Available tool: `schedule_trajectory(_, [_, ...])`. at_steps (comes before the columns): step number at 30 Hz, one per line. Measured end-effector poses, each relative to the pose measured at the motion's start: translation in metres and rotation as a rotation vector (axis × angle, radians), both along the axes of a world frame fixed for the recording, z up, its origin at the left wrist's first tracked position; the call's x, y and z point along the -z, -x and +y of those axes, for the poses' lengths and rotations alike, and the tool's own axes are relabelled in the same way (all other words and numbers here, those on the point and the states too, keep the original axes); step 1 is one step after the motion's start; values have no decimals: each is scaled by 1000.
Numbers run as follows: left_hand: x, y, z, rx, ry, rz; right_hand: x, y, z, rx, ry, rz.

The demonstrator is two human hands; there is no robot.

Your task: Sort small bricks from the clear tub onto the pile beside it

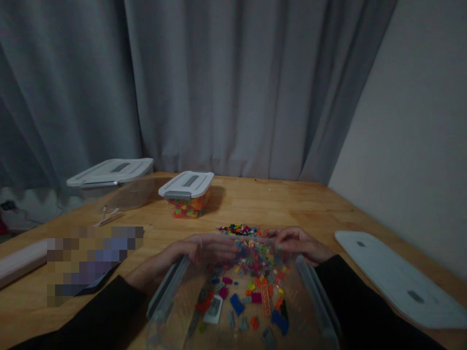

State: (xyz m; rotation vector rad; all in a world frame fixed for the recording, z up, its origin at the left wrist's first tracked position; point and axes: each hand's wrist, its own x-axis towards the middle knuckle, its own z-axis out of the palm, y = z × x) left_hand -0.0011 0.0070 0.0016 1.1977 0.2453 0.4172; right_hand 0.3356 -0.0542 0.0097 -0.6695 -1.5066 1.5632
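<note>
head view: left hand (204, 250) and right hand (295, 243), fingers curled, grip the tilted clear bin (171, 291) of bricks (255, 272).

Your left hand (204, 248) and right hand (297, 243) are bare; long black sleeves (109, 311) cover both your forearms to the wrists, plain, no markings.

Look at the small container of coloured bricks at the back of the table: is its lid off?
No, the small container of coloured bricks has its white lid sitting closed on top.
</note>
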Motion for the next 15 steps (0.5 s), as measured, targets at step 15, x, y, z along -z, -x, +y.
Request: schedule_trajectory(15, [-7, -1, -7, -84, 29, 75, 28, -5, 30, 587, -168, -494])
